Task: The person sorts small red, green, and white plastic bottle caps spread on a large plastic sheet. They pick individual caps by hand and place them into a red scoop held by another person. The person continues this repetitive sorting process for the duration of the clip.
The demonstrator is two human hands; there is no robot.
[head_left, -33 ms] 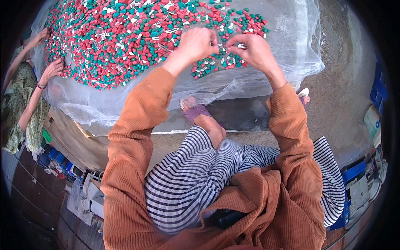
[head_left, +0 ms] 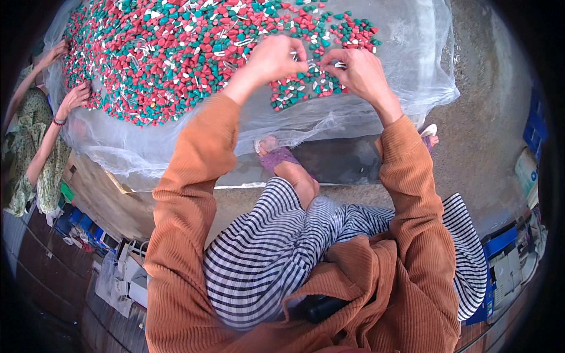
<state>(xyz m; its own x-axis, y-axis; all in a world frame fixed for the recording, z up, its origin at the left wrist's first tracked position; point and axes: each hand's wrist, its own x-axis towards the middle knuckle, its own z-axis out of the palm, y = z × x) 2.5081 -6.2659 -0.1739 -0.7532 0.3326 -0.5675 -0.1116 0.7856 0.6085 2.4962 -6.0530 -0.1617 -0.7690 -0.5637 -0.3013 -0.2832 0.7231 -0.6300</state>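
Note:
A broad pile of small red, teal and white pieces (head_left: 176, 53) lies on a clear plastic sheet (head_left: 412, 70). Above the pile's near right edge my hands meet fingertip to fingertip. My left hand (head_left: 272, 59) and my right hand (head_left: 360, 73) both pinch a small white piece (head_left: 321, 63) held between them. Their fingers hide most of the piece. Both of my forearms are in orange ribbed sleeves.
At the left another person in a green patterned top has one hand (head_left: 76, 95) at the pile's edge and another (head_left: 57, 52) farther back. My foot in a purple sandal (head_left: 276, 156) rests below the sheet. Blue crates (head_left: 535, 123) stand at the right, and boxes (head_left: 129, 276) at the lower left.

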